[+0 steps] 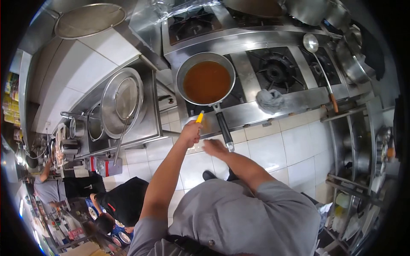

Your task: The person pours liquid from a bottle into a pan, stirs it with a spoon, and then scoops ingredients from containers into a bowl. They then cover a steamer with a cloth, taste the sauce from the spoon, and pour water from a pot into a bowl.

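My left hand (pixel 191 134) is closed around a slim yellow stick (pixel 200 117) with a grey tip, which looks like a lighter. The stick points toward the stove front, just below a wide pan (pixel 181 94). Reddish-brown liquid (pixel 206 83) fills much of the pan, which sits on a burner at the left of the front row. Its black handle (pixel 223 126) extends toward me over the stove edge. My right hand (pixel 215 148) is smeared by motion, close to the end of that handle; its fingers are not clear.
A grey cloth (pixel 271 100) lies on the stove front, right of the pan. Farther right rests a long ladle (pixel 321 70). A metal bowl with a strainer (pixel 122 102) stands on the left counter. Two people work at lower left, one in black (pixel 124 198). A shelf rack (pixel 354 149) stands right.
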Demonstrator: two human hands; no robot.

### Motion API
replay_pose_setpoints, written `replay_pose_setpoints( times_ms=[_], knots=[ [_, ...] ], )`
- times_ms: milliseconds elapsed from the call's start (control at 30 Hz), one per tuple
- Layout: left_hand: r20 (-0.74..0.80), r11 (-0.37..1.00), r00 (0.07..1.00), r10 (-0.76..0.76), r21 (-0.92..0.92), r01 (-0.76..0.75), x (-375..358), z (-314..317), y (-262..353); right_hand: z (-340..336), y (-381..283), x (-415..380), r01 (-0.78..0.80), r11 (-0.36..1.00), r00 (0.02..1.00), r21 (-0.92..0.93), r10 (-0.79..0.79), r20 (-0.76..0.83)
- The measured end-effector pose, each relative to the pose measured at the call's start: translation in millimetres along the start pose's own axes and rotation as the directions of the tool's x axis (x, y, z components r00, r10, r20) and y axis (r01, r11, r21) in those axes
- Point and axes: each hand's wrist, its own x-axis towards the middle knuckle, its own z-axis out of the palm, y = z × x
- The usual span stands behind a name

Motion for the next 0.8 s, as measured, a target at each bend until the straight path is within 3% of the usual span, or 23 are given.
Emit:
replay_pose_setpoints(
  times_ms=[67, 133, 200, 233, 267, 300, 367, 400, 433, 467, 500, 533, 600, 667, 700, 733, 767, 800],
  knots=[
    [-0.028, 1.0, 1.0, -0.013, -0.027, 0.012, 11.0, 7.6, 5.5, -5.3, -4.8, -17.1, -0.035, 0.997, 0.984, 0.069, 0.023, 0.177],
    [-0.063, 1.0, 0.998, 0.002, -0.025, -0.004, 16.3, 8.0, 8.1, 12.9, 27.0, -34.0, -0.045, 0.996, 0.98, 0.081, 0.028, 0.199],
    [-0.038, 1.0, 0.999, 0.014, -0.019, -0.014, 13.6, 11.7, 12.1, -24.0, 60.7, -78.7, -0.154, 0.988, 0.935, 0.007, 0.143, 0.324],
    [-0.014, 1.0, 1.0, 0.014, -0.023, -0.014, 9.3, 13.8, 13.9, 13.4, 129.2, -90.1, -0.179, 0.984, 0.938, -0.023, 0.177, 0.298],
    [0.012, 1.0, 1.0, 0.016, -0.025, -0.016, 7.0, 14.7, 15.9, -21.6, 134.4, -129.3, -0.435, 0.901, 0.877, 0.008, 0.421, 0.229],
    [0.024, 1.0, 0.999, 0.021, -0.011, -0.021, 8.7, 15.4, 18.6, -13.6, 180.3, -159.7, -0.501, 0.865, 0.858, -0.009, 0.499, 0.122],
    [0.025, 0.999, 0.999, 0.02, 0.026, -0.021, 19.1, 14.0, 19.1, -26.6, 231.5, -222.0, -0.726, 0.687, 0.687, -0.037, 0.727, 0.022],
    [0.037, 0.999, 0.999, 0.025, 0.039, -0.026, 25.6, 14.1, 17.6, -34.7, 247.7, -250.8, -0.78, 0.626, 0.625, 0.012, 0.78, -0.033],
    [0.035, 0.998, 0.999, 0.035, 0.043, -0.037, 32.0, 14.4, 15.8, -4.5, 312.6, -286.9, -0.786, 0.617, 0.616, 0.025, 0.786, -0.042],
    [0.034, 0.998, 0.999, 0.042, 0.048, -0.044, 33.9, 14.6, 14.0, 21.8, 360.4, -292.7, -0.705, 0.698, 0.708, -0.124, 0.701, -0.084],
    [0.047, 0.997, 0.998, 0.039, 0.062, -0.042, 33.0, 15.0, 12.0, -13.9, 318.9, -325.5, -0.717, 0.688, 0.697, -0.114, 0.711, -0.09],
    [0.07, 0.998, 0.996, 0.052, 0.034, -0.054, 33.1, 15.9, 9.4, -52.6, 256.7, -320.6, -0.816, 0.546, 0.524, 0.187, 0.837, -0.156],
    [0.107, 0.998, 0.993, 0.058, 0.011, -0.059, 25.6, 13.1, -7.2, -42.6, 231.4, -336.4, -0.821, 0.515, 0.492, 0.245, 0.857, -0.152],
    [0.168, 0.989, 0.976, 0.138, 0.029, -0.145, 4.2, 1.6, -41.3, -34.0, 195.6, -342.6, -0.711, 0.419, 0.428, 0.565, 0.895, -0.124],
    [0.181, 0.964, 0.96, 0.214, 0.122, -0.238, -18.3, -5.1, -65.9, -0.9, 218.9, -350.9, -0.646, 0.7, 0.686, 0.305, 0.708, -0.17],
    [0.196, 0.919, 0.935, 0.295, 0.21, -0.334, -42.9, -16.7, -95.3, 5.7, 181.8, -347.2, -0.602, 0.383, 0.493, 0.7, 0.868, -0.051],
    [0.208, 0.783, 0.929, 0.307, 0.499, -0.371, -47.1, -39.3, -128.1, 35.9, 185.8, -352.6, -0.623, 0.484, 0.58, 0.615, 0.813, -0.053],
    [0.306, 0.49, 0.83, 0.467, 0.691, -0.531, -69.7, -61.4, -159.1, 74.6, 198.2, -365.4, -0.428, 0.904, 0.881, -0.004, 0.416, -0.226]
  ],
)
